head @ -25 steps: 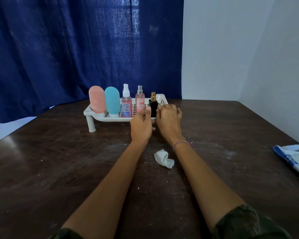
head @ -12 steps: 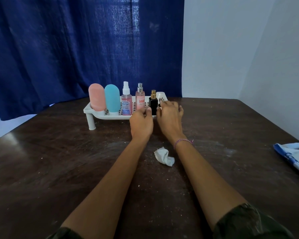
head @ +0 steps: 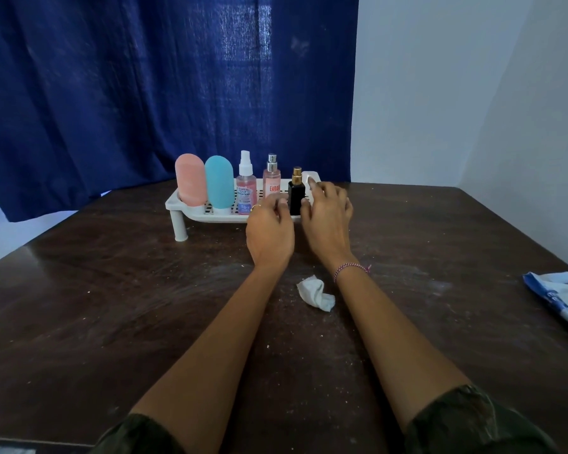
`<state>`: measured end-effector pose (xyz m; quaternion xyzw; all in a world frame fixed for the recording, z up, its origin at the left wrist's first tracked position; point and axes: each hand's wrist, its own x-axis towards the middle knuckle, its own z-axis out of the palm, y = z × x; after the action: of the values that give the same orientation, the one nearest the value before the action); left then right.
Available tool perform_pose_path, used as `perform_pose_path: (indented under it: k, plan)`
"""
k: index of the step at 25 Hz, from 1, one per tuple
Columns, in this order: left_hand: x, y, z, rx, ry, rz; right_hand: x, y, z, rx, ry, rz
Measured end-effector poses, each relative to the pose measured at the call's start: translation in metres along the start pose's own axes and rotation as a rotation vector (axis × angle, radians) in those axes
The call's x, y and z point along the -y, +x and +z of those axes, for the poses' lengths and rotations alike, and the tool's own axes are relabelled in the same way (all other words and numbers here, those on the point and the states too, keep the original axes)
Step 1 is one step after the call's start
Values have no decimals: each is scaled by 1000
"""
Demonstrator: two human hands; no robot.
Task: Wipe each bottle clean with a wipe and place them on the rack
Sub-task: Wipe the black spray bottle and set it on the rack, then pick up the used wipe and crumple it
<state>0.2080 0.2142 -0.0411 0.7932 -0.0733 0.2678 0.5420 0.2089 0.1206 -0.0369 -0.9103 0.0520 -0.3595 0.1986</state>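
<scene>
Flanking the black perfume bottle (head: 296, 196) w/ both hands: left grip (head: 269, 232) and right grip (head: 328, 221) loose, fingers relaxed, holding nothing; can't tell if tips touch it. It stands upright at the right end of the white rack (head: 207, 218). Prob. glass: small, light, slick, tippy, so take it low on the body, not the gold cap (head: 297, 173). Crumpled wipe (head: 315, 293) lies on the tabletop (head: 112, 322) nr my wrists.

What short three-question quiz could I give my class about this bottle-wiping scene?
1. True or false: the crumpled white wipe lies on the dark wooden table.
2. How many bottles stand on the white plastic rack?
3. Which bottle stands between the left hand and the right hand? A. pink rounded bottle B. small black gold-capped bottle C. teal rounded bottle
Key: 1 true; 2 five; 3 B.
</scene>
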Motion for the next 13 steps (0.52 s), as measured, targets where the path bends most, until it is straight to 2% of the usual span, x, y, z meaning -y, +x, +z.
perform_pose_path:
  k: [7, 13]
  plan:
    - [9, -5, -4, -66, 144, 175, 6, -8, -10, -126, 57, -53]
    - [4, -18, -13, -40, 150, 241, 5, -34, -33, -158, 177, 21]
